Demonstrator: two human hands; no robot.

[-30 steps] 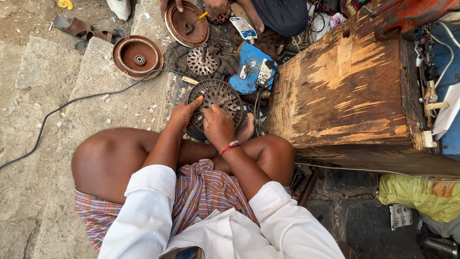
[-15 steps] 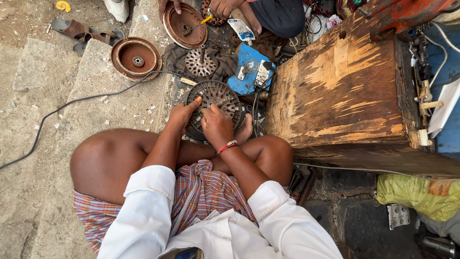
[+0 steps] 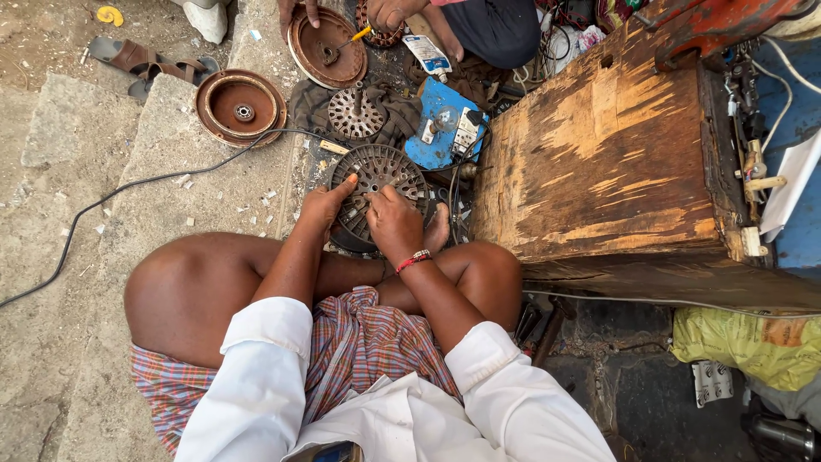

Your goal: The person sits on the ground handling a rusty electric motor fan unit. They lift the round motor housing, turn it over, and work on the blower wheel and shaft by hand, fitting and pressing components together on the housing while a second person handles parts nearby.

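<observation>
Item one: round slotted metal motor core [image 3: 376, 192], dark grey, lying on the ground before our crossed legs, just left of the wooden box [image 3: 599, 162]. Our left hand [image 3: 325, 208] grips its left rim, fingers curled over the edge. Our right hand [image 3: 392, 221], red thread at the wrist, rests on its face, fingers bent and pressing into the slots.

Beyond it we list: a smaller toothed disc [image 3: 355, 113] on a dark cloth; a blue board [image 3: 445, 133] carrying a white switch block, touching the core's far side; a rust-brown round cover [image 3: 240, 107] on the stone step; a black cable [image 3: 154, 181] trailing left.

At the top, another person's hands work a second brown cover [image 3: 325, 47] with a yellow-handled screwdriver [image 3: 357, 36]. Yellow sack [image 3: 753, 346] lower right.
</observation>
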